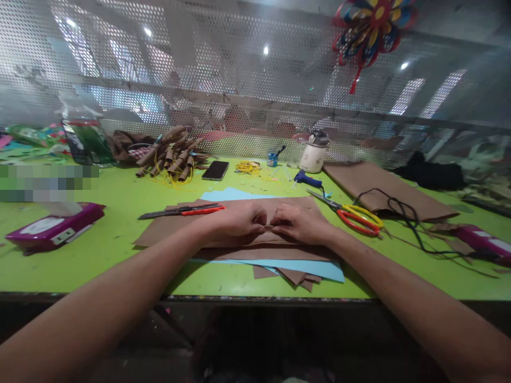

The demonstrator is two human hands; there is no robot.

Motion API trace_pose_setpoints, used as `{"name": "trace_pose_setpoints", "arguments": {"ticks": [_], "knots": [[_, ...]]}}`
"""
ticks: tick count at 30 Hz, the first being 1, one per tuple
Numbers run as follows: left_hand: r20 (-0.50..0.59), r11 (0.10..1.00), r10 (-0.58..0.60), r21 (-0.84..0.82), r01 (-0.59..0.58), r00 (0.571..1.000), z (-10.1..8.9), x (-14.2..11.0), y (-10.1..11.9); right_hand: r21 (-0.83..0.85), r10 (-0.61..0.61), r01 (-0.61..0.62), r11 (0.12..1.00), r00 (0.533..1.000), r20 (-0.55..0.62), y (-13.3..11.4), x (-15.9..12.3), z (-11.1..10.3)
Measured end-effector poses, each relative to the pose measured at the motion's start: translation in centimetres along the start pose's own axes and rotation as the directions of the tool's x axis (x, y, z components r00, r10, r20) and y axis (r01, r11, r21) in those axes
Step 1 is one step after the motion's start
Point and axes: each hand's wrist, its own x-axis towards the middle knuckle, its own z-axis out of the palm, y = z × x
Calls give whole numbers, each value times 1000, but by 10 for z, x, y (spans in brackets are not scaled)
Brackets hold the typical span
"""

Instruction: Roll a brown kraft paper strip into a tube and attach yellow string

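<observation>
Close together over the brown paper [175, 230], my left hand [243, 219] and my right hand [300, 221] are both closed in a pinch. Between the fingertips shows a thin brown paper edge; whether it belongs to the top sheet or to a separate strip, I cannot tell. Light blue sheets [319, 269] lie under the brown ones. A box cutter [183, 211] with a red and black handle rests on the paper, left of my left hand. To the right of my right hand lie scissors [359, 219] with red and yellow handles.
A blue glue gun [309, 178] with a black cord, a phone [215, 170], rolled brown paper tubes [175, 159] and a white bottle [314, 154] stand or lie behind. A purple tissue pack [59, 229] is at left, folded brown paper [387, 189] at right.
</observation>
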Motion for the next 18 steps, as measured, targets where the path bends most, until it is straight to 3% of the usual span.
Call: {"name": "trace_pose_setpoints", "arguments": {"ticks": [6, 10, 18], "knots": [[6, 997, 58, 57, -59, 998, 5, 6, -8, -133, 2, -1, 991, 1000, 4, -11, 1, -6], [26, 992, 67, 106, -69, 997, 4, 7, -11, -137, -34, 37, 990, 999, 27, -11, 0, -7], [84, 977, 82, 189, -97, 993, 2, 6, -18, -117, 30, -19, 993, 995, 94, 1, -7, -7]]}}
